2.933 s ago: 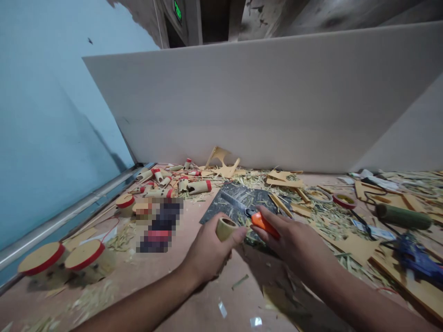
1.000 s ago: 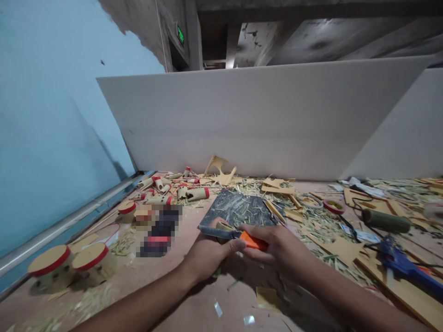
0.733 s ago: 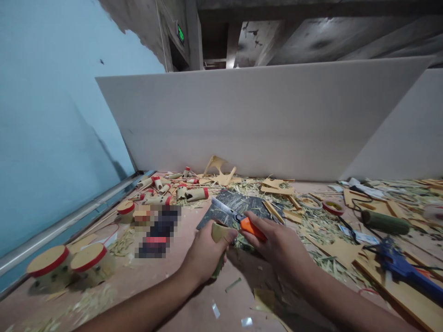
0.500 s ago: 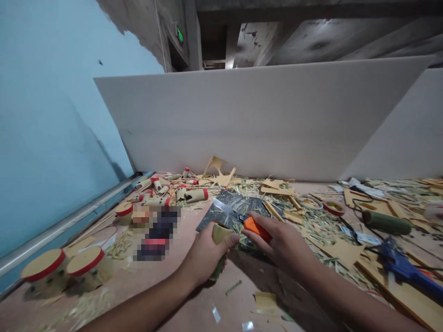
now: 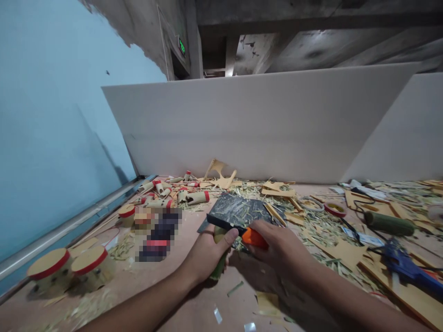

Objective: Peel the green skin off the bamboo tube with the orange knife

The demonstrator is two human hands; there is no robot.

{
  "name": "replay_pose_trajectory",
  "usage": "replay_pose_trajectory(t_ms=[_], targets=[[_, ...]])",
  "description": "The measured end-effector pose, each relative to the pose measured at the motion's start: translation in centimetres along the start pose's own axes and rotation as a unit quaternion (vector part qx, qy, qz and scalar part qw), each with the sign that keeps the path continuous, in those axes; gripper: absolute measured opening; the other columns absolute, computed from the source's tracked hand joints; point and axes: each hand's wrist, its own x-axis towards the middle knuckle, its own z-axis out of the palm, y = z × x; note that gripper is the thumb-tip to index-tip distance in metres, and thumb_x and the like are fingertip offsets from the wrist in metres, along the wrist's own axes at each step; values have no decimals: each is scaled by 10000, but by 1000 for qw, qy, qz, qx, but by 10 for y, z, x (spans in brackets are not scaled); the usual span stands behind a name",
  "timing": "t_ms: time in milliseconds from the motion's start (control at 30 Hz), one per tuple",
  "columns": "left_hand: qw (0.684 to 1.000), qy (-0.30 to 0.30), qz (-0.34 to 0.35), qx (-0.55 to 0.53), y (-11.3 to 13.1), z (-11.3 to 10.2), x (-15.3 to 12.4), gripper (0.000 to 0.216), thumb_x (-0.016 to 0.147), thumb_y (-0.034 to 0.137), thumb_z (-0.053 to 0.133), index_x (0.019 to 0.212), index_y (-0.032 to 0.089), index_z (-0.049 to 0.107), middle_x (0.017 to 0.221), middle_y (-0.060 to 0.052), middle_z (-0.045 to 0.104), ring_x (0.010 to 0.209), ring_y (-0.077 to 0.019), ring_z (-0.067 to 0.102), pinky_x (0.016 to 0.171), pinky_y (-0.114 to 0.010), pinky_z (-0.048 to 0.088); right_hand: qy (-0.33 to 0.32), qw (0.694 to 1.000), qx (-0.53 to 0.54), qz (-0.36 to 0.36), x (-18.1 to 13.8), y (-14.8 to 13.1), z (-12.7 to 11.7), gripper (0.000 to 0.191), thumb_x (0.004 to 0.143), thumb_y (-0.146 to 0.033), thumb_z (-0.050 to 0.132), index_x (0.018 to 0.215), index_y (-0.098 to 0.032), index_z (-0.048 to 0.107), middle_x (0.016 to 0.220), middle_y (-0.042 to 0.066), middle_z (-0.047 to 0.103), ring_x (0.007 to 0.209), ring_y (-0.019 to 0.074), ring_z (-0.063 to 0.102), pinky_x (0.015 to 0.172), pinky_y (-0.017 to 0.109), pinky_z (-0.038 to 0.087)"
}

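My left hand (image 5: 202,258) is wrapped round a short green bamboo tube (image 5: 218,269), its thumb near the upper end. In my right hand (image 5: 278,242) is a knife with an orange handle (image 5: 254,238). The dark blade reaches left across the tube's upper end, close to my left thumb; whether it touches the bamboo I cannot tell. Behind both hands lies a dark slab (image 5: 238,208) strewn with bamboo shavings.
Red-rimmed drum-like bamboo pieces (image 5: 50,265) stand at the left. Several small red-tipped bamboo tubes (image 5: 197,197) lie farther back. At the right are a blue glue gun (image 5: 408,267), a green bamboo piece (image 5: 389,223), a tape roll (image 5: 335,209) and thin wood offcuts. A white panel (image 5: 242,129) closes the back.
The knife blade has swung down and toward me, from pointing away above the slab to lying across the bamboo tube's upper end. My left hand keeps its hold on the tube.
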Motion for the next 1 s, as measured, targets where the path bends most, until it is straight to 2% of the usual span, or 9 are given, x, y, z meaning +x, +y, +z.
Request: replay_pose_trajectory(t_ms=[233,367,500,600,733,900,1000], targets=[[1000,-11,4,-17,-1,1,0,561,883,778,551,835,222,493,552,34,584,407,-125,550,389,-217,464,-21,999,7,-35,2,-6,-3,136,885,-212,692,864,-230,558,812,20,715,645,180,640,560,273,313],[999,8,-15,-37,-2,1,1,649,851,872,466,864,223,482,622,20,617,410,-128,572,368,-219,465,-26,998,-12,47,3,-8,-2,115,933,-287,628,882,-237,538,763,38,714,583,204,631,533,289,277],[999,6,0,-44,0,1,0,630,866,863,456,865,233,454,657,42,601,418,-127,583,363,-219,461,-15,993,-33,115,4,-8,-3,289,1040,-492,452,906,-243,513,738,69,698,585,246,634,537,311,274],[1000,3,5,-26,1,1,0,627,879,855,444,857,229,467,644,38,606,406,-131,587,353,-210,433,-22,994,4,109,5,-10,-7,383,1081,-543,313,946,-245,514,819,75,711,682,270,672,584,322,331],[999,6,1,-39,2,2,0,698,831,908,425,839,216,515,589,30,601,387,-138,574,356,-222,437,-34,993,66,89,5,-14,-8,432,1100,-533,226,1003,-247,536,925,75,722,826,279,696,667,327,392],[998,0,-39,-57,2,1,1,852,806,957,276,641,178,579,475,-35,571,368,-150,552,373,-244,438,-26,990,99,99,6,-12,-6,438,1100,-523,226,965,-243,534,875,70,698,804,263,667,694,328,397],[997,2,-45,-62,1,2,4,801,832,917,294,653,189,575,476,-38,572,377,-156,548,395,-263,460,-19,988,116,98,6,-9,-6,440,1102,-521,235,961,-236,540,863,71,692,782,252,647,699,330,393]])
